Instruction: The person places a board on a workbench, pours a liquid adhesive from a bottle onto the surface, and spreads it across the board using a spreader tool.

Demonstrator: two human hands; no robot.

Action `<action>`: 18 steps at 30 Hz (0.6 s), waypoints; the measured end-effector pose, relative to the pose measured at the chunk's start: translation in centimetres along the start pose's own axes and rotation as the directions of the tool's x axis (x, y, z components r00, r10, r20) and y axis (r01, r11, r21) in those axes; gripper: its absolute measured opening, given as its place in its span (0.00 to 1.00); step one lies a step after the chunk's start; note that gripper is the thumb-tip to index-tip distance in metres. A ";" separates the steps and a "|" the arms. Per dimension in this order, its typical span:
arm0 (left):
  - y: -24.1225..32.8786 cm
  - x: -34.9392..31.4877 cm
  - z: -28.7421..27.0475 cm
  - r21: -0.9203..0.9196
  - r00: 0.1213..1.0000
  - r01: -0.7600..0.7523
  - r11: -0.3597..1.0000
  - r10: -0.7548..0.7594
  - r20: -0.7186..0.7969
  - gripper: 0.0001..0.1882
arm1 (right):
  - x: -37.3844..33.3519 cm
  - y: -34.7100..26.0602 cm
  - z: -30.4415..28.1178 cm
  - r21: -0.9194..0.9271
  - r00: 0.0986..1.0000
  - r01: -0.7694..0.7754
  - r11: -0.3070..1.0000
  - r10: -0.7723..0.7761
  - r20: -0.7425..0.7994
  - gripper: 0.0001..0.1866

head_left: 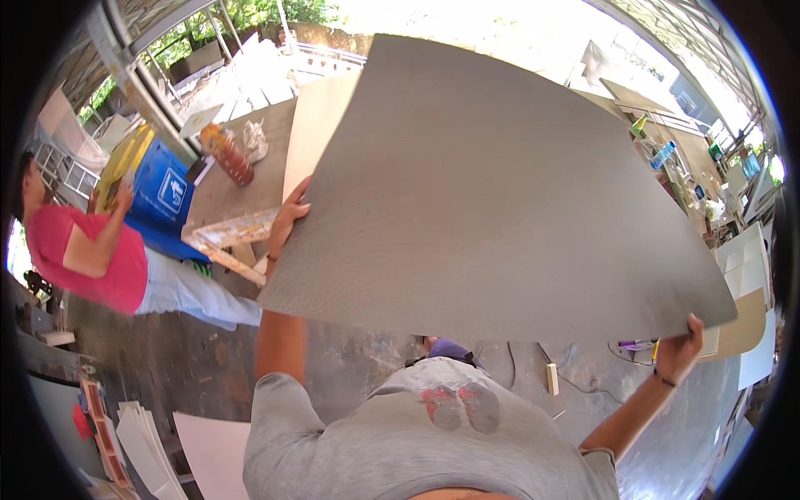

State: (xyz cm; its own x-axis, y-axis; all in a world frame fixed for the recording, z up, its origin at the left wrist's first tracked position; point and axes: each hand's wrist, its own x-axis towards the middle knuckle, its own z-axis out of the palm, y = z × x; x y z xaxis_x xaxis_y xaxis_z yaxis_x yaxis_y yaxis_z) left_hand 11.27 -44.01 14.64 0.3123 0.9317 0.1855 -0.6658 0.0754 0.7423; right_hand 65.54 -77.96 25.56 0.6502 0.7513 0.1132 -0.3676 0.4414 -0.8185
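A large flat grey-brown sheet [492, 200] is held up in front of me and fills the middle of the view. My left hand [289, 218] grips its left edge, fingers partly hidden behind the board. At the near right corner my right hand [682, 346] holds on, with the thumb on top and the other fingers largely out of sight. Beyond the left edge shows a pale panel [321, 125] lying on a brown worktable [271, 125]. Whether the sheet touches that table cannot be seen.
At the left stands a person in a red shirt [87, 258], beside a blue bin [162, 187]. A reddish-brown bottle [229, 154] is on the worktable, above a paint-stained wooden trestle [237, 233]. Cluttered benches with a blue bottle [662, 155] line the right. Cables and a wood block [552, 379] lie on the floor.
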 end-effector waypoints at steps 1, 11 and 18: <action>0.4 1.5 -0.4 0.013 1.000 -0.010 1.000 0.010 0.001 0.31 | 2.9 1.7 1.3 0.016 1.000 -0.001 1.000 0.001 0.005 0.11; 2.7 11.1 -9.6 0.215 0.970 -0.050 0.975 0.098 -0.220 0.33 | 25.9 26.0 8.6 0.102 0.934 -0.344 0.933 0.329 0.139 0.09; 1.7 13.4 -20.5 0.289 0.945 0.079 0.954 0.020 -0.326 0.35 | 25.9 39.1 9.8 0.200 0.846 -0.532 0.823 0.526 0.086 0.13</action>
State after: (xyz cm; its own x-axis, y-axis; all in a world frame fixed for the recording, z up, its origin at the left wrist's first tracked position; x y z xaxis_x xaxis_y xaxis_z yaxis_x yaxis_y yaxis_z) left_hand 0.43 -24.10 5.14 0.0608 0.9980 -0.0193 -0.4146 0.0428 0.9090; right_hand 61.41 -36.43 1.99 0.2994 0.9103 -0.2860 -0.7815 0.0620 -0.6208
